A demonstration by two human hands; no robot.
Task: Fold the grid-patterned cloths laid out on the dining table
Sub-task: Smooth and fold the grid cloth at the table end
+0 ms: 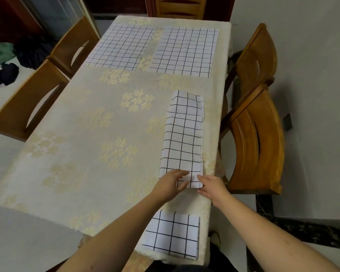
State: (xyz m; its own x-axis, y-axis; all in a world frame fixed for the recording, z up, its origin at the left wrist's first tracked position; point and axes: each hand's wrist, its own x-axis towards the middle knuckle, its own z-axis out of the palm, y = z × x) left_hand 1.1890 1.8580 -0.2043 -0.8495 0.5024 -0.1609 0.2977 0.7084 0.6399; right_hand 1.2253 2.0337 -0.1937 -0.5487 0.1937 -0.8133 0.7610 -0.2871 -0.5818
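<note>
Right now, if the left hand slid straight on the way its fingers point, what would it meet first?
Probably the right hand: the left hand points rightward across the long folded cloth it holds.

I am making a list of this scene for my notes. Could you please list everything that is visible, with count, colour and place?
Flat grid cloths: two, white with dark lines, far end, left and right.
Long folded cloth: one, white grid, right side.
Small folded cloth: one, near edge.
Tablecloth: one, cream, floral.
Wooden chairs: five, brown, around table.
Clothes pile: green and dark, floor, far left.
Left hand, right hand: at the long cloth's near end.
</note>
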